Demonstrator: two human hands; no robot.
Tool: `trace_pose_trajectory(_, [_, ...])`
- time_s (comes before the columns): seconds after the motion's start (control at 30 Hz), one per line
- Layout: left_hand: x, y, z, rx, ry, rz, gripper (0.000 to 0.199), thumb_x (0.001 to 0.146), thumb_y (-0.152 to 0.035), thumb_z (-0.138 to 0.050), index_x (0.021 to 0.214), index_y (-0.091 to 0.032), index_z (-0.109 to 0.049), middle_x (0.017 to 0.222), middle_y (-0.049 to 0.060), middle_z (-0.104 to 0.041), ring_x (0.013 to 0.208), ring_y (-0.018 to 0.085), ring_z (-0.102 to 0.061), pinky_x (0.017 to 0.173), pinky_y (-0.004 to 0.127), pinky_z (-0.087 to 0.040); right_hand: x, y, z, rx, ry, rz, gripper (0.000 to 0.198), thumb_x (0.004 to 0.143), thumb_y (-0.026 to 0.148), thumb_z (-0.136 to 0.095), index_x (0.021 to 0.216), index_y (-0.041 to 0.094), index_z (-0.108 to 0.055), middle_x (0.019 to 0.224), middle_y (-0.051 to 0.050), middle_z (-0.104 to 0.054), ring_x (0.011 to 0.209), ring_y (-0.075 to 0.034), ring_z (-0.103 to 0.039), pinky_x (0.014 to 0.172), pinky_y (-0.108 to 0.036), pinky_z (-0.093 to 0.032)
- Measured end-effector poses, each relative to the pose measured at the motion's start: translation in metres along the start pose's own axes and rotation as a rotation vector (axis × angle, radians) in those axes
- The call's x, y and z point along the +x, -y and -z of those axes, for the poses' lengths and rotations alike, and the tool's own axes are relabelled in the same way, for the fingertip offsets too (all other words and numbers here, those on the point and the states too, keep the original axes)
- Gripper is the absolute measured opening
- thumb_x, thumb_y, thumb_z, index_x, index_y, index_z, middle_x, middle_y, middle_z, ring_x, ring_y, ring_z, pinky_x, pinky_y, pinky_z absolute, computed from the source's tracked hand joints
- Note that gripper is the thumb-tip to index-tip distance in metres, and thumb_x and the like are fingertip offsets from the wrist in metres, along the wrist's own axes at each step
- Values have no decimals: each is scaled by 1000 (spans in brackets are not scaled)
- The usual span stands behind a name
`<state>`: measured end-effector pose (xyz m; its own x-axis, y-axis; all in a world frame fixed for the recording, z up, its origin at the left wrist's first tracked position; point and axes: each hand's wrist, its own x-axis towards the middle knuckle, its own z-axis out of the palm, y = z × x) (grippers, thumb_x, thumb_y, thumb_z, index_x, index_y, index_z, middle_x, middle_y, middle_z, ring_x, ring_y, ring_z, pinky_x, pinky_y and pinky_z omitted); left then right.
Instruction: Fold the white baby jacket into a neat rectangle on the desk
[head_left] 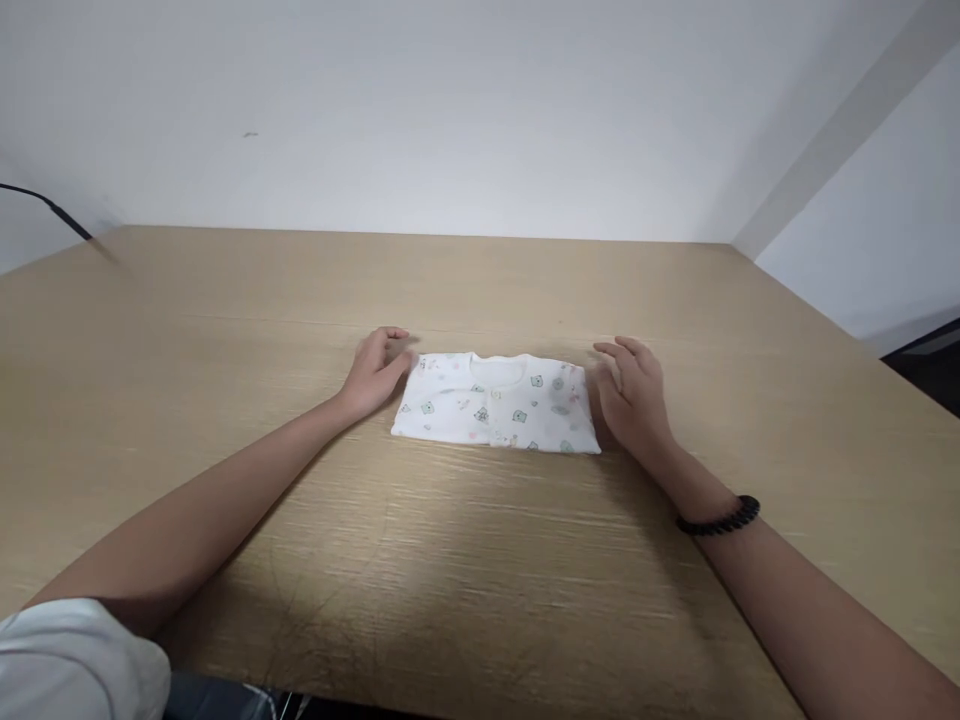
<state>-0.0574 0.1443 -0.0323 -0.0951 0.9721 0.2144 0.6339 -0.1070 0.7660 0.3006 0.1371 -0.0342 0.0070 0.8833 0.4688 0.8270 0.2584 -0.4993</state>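
A white baby shirt (pixel 499 405) with small animal prints lies folded into a flat, wide rectangle on the wooden table (pixel 480 560). Its round neckline faces the far side. At the shirt's upper left corner is my left hand (pixel 379 370), fingers apart and curved, the thumb at or very near the cloth. Just off the right edge, my right hand (pixel 632 390) has its fingers spread, with nothing held between them. A black coiled band (pixel 720 517) circles my right wrist.
A white wall (pixel 480 120) rises behind the table's back edge. On the far left a black cable (pixel 71 222) reaches the tabletop. Part of a dark object (pixel 930 360) shows beyond the right edge.
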Motion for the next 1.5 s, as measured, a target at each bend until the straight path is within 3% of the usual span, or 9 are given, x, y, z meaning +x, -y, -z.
trace_pose_trajectory(0.23, [-12,-9,5,151,371,-363,62,94,-50,-49,147,-20,-38,154,11,-38,141,32,-34,117,46,-25,-13,6,1,-152,477,142,66,97,56,-30,151,18,-33,156,-15,-37,147,-34,-23,116,-62,-14])
trace_pose_trajectory(0.33, [-16,-11,8,127,301,-378,72,95,-53,-46,153,-16,-26,158,14,-30,144,32,-30,118,46,-23,-16,11,7,-195,441,122,71,96,59,-33,153,16,-29,161,-18,-23,149,-38,-12,112,-68,-12])
trace_pose_trajectory(0.47, [-38,-24,11,111,101,-576,67,99,-51,-38,154,-17,-23,161,13,-24,148,31,-22,121,49,-16,-25,32,21,-170,317,311,70,97,57,-33,157,25,-18,165,-11,-2,150,-35,3,113,-68,-6])
trace_pose_trajectory(0.57, [-64,-42,6,245,245,-688,68,99,-47,-40,156,-19,-17,162,12,-19,149,32,-17,122,51,-12,-38,50,20,-191,392,462,67,99,53,-30,158,26,-12,165,-9,-5,151,-31,-1,116,-62,-1])
trace_pose_trajectory(0.7, [-82,-55,-6,395,562,-668,75,98,-53,-42,157,-19,-13,163,11,-11,150,32,-11,122,48,-11,-49,57,11,-196,606,513,66,100,56,-27,158,26,-13,163,-12,-17,150,-29,-13,118,-60,-8])
trace_pose_trajectory(0.8, [-80,-54,-7,501,634,-640,71,98,-58,-38,157,-23,-18,163,9,-13,151,29,-11,122,46,-9,-49,52,11,-224,650,453,69,99,61,-26,157,26,-16,163,-12,-17,150,-30,-15,117,-58,-15])
trace_pose_trajectory(1.13, [-71,-34,3,580,443,-377,78,97,-65,-29,156,-15,-19,163,14,-16,150,32,-12,121,51,-16,-40,40,23,-418,621,90,65,100,55,-14,158,25,-13,164,-4,-13,149,-34,-17,113,-68,-22])
trace_pose_trajectory(1.33, [-50,-16,9,457,256,-172,84,95,-66,-32,155,-9,-17,160,19,-24,148,36,-18,119,53,-21,-33,29,21,-495,510,22,74,99,56,-18,155,7,-20,158,-19,-29,147,-38,-19,111,-68,-22])
trace_pose_trajectory(1.5, [-52,-22,11,547,380,-363,74,96,-56,-41,157,-23,-16,164,11,-12,150,37,-6,118,61,-11,-34,26,16,-466,506,129,68,101,49,-19,153,5,-24,159,-21,-25,149,-37,-16,111,-65,-26])
